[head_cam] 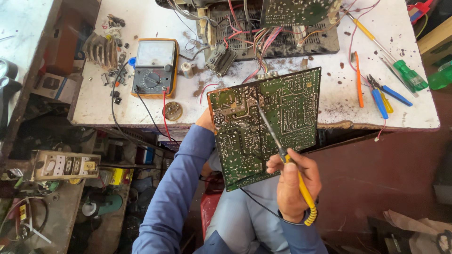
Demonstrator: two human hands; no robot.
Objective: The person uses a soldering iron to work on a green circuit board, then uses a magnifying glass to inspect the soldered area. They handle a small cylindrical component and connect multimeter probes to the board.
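Right hand [292,181] is shut on a thin iron [282,155], tip touching the board [263,127] above it. Left hand [205,121], mostly hidden, holds the board's edge; grip unclear. Board looks stiff, light, easily hurt: hold its edges

A large green circuit board [263,127] stands tilted, solder side up, its top edge resting against the white workbench. A yellow-handled soldering iron [282,155] slants across it, tip pointing toward eleven o'clock, touching the board's upper middle.

A green printed circuit board [266,124] is leaning against the white counter [329,101] edge; an orange-cased analog multimeter [154,67] is lying to its left, blue-handled pliers [379,96] to its right.
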